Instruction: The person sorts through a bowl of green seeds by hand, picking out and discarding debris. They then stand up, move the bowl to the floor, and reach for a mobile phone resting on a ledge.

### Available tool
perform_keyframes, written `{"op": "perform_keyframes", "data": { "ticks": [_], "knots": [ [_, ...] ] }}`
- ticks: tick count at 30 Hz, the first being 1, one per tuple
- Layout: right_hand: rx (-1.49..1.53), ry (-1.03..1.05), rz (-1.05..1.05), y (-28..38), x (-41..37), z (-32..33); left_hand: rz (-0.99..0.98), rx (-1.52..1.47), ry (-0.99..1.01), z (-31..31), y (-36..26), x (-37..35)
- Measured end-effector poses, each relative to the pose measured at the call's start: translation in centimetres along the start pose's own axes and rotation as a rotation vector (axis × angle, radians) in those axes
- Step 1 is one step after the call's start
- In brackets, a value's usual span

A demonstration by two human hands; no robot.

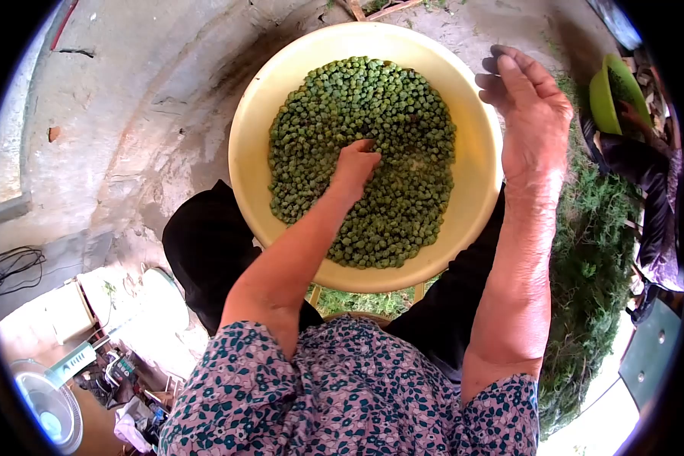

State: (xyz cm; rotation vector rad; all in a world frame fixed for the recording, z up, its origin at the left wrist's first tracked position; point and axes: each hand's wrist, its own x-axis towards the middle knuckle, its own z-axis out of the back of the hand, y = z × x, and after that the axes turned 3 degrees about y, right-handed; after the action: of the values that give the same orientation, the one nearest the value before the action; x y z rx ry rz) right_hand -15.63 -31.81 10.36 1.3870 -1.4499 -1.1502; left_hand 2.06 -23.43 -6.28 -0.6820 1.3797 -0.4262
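A wide pale-yellow basin (252, 99) rests in front of me between my black-trousered legs. It holds a broad heap of small, round, green cones or berries (372, 91), with a thinner patch right of the middle. My left hand (355, 169) is over the middle of the heap, touching it, with curled fingers and dark fingertips; what they hold, if anything, is hidden. Raised at the basin's upper right rim, my right hand (530, 106) has bent, parted fingers with dark tips, and nothing shows in it.
Cut green branches (585, 251) are piled along my right. Beyond them, another person in dark trousers (646, 171) sits by a lime-green basin (604, 99). At lower left are a grey fan-like round object (49, 410) and assorted clutter. A black cable (14, 270) lies at far left.
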Motion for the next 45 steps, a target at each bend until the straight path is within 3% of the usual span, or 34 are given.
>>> {"op": "perform_keyframes", "data": {
  "ticks": [5,15,19,21,23,27,30,32,34,35,37,38,40,43,45],
  "knots": [
    [0.061,0.002,0.01,1.0,0.8,1.3,0.032,0.04,-0.256,-4.4,0.9,0.8],
    [0.152,-0.038,0.025,2.3,1.3,3.2,0.045,-0.603,-0.178,-5.7,-0.8,3.7],
    [0.201,-0.114,0.043,4.5,0.3,0.7,0.075,-0.702,-0.117,-4.9,-1.7,5.3],
    [0.279,-0.102,0.026,4.4,0.6,0.7,0.067,-0.736,-0.008,-4.2,-2.0,6.0],
    [0.238,-0.133,0.058,4.2,0.9,0.6,-0.19,-0.807,0.42,-4.0,-3.4,5.2],
    [0.226,-0.131,0.138,3.8,1.0,0.7,-0.248,-0.691,0.285,-3.7,-8.0,0.7],
    [0.211,-0.165,0.085,4.4,1.5,0.7,-0.21,-0.474,0.19,0.6,-6.5,-1.6],
    [0.194,-0.213,0.013,4.4,1.2,0.9,-0.156,-0.2,0.031,3.5,-4.4,-3.2],
    [0.165,-0.135,0.138,4.1,0.6,1.0,-0.138,0.212,-0.189,6.9,-1.4,-4.3],
    [0.174,-0.129,0.134,4.0,0.6,0.8,-0.138,0.213,-0.201,7.9,-0.4,-5.0],
    [0.164,-0.17,0.108,3.8,0.7,0.6,-0.146,0.516,-0.393,9.7,1.3,-6.1],
    [0.177,-0.119,0.141,3.7,0.6,0.7,-0.146,0.515,-0.4,10.9,2.2,-5.6],
    [0.169,-0.14,0.108,3.8,0.7,0.3,-0.08,0.915,-0.46,12.1,3.0,-4.9],
    [0.178,-0.117,0.098,3.8,0.7,0.7,-0.151,1.121,-0.549,11.2,2.8,-4.2],
    [0.198,-0.068,0.116,3.8,0.5,1.0,-0.16,1.221,-0.496,10.7,2.0,-4.4]
  ]
}}
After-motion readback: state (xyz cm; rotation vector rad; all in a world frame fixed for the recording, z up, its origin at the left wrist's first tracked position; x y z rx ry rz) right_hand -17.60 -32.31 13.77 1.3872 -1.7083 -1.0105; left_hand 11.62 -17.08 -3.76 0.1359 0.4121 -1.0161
